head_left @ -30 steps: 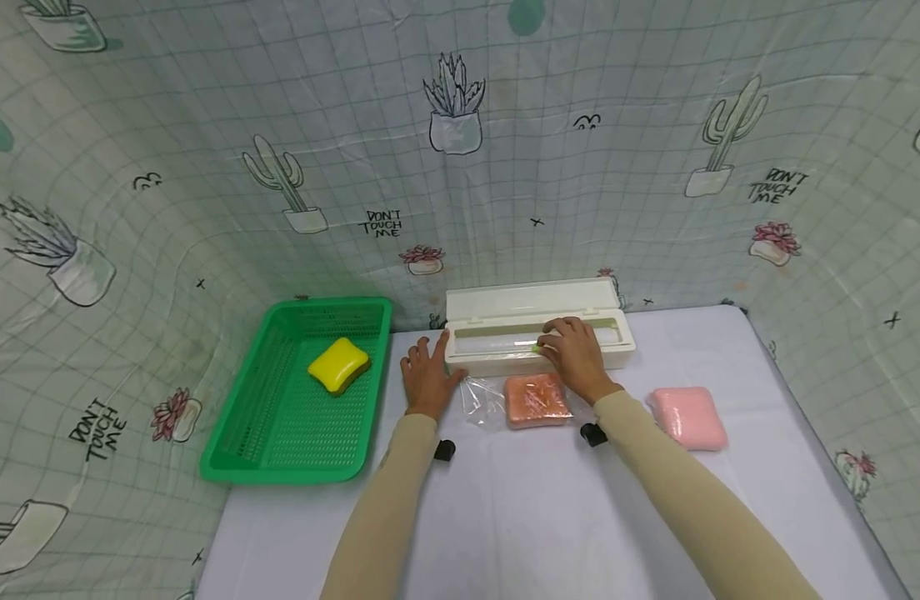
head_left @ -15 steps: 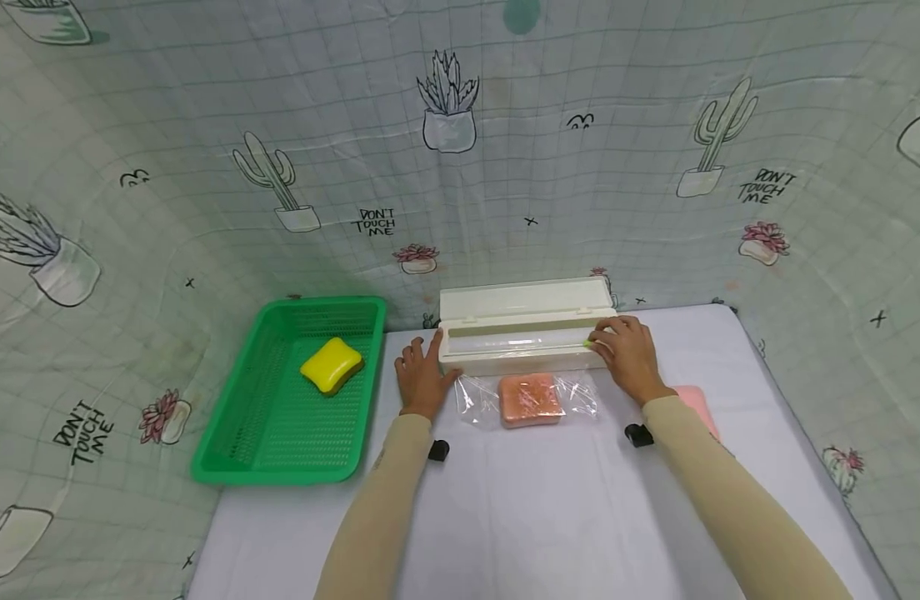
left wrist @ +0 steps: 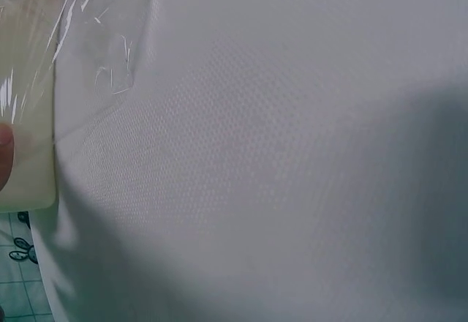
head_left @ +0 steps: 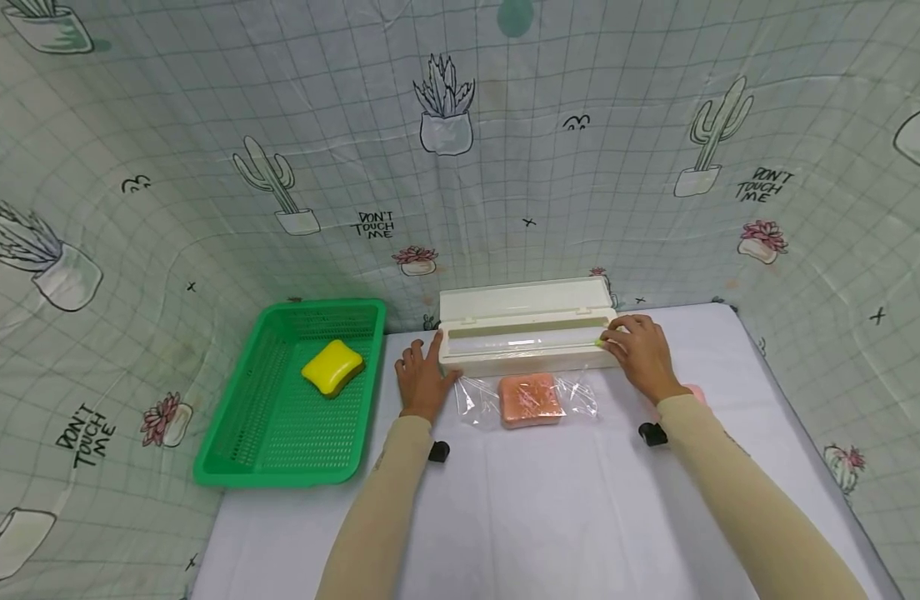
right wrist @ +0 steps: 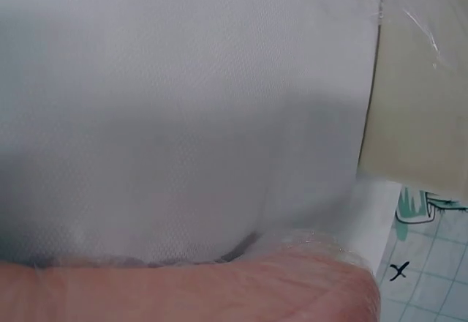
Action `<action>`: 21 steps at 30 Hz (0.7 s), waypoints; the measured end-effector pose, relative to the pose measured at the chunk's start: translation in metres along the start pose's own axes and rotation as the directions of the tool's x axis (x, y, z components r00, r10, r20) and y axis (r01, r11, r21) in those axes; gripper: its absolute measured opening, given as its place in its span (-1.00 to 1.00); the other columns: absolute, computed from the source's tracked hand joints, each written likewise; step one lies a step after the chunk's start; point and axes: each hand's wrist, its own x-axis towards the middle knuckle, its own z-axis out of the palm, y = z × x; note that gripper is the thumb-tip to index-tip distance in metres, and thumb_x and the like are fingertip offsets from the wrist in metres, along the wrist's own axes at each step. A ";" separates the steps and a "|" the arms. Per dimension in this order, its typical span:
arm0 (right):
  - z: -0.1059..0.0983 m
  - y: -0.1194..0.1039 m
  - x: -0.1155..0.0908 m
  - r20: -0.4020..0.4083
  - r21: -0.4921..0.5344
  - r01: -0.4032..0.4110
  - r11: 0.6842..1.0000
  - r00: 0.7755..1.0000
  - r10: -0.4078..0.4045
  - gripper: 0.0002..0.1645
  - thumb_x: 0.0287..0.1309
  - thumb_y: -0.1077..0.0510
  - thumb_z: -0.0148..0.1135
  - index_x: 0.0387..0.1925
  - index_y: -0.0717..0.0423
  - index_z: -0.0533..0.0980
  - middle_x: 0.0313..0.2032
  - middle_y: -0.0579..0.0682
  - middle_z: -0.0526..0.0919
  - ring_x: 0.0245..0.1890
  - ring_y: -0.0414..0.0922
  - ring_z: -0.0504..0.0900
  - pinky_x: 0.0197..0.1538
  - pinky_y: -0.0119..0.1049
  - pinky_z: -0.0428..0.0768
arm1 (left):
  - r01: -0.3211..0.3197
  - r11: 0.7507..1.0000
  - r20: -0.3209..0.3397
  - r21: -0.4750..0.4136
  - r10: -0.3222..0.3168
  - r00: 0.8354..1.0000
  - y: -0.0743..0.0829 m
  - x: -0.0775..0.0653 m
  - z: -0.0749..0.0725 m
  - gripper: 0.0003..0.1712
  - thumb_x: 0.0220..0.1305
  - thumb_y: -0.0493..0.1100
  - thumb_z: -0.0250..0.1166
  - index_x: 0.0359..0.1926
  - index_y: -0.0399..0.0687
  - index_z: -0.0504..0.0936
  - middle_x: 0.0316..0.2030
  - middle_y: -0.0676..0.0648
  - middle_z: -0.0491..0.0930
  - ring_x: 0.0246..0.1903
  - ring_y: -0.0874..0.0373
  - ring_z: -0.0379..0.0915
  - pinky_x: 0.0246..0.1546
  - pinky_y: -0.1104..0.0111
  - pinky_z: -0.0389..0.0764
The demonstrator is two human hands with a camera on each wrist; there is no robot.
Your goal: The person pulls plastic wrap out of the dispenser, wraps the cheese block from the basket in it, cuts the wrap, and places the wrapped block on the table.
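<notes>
A cream cling film dispenser stands at the table's back edge with its lid up and a roll of film inside. My left hand holds its left end, thumb against the front and index finger along the side. At the right end my right hand pinches a small green slide cutter, partly hidden by the fingers. Directly in front lies an orange sponge-like block under clear film, which spreads out on both sides. In the left wrist view, only the thumb shows.
A green basket on the left holds a yellow sponge. A pink block wrapped in film lies under my right forearm, mostly hidden in the head view. A printed cloth hangs behind the white table.
My right hand has slid rightward along the dispenser with the green cutter, from right of its middle to its right end. The left hand stays at the left end.
</notes>
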 end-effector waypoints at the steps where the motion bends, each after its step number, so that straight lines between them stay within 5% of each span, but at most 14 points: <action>1: -0.001 0.001 0.000 0.001 0.001 -0.001 1.000 1.000 0.001 -0.92 0.12 0.29 0.53 -0.31 0.15 0.76 -0.12 0.16 0.69 0.05 0.28 0.54 0.08 0.26 0.46 | 0.000 1.000 0.000 0.001 0.000 1.000 0.000 0.000 0.000 0.03 0.26 0.17 0.53 0.64 0.16 0.27 0.38 -0.33 0.33 0.35 -0.27 0.28 0.34 -0.11 0.26; 21: -0.004 0.015 -0.004 -0.043 -0.004 0.066 0.998 0.997 -0.066 -0.88 0.06 0.33 0.56 -0.32 0.19 0.76 -0.17 0.16 0.69 -0.01 0.31 0.55 -0.02 0.26 0.47 | -0.006 1.000 0.005 -0.009 0.006 1.000 -0.001 0.001 0.000 0.02 0.27 0.17 0.53 0.64 0.17 0.26 0.37 -0.32 0.34 0.34 -0.25 0.27 0.34 -0.11 0.26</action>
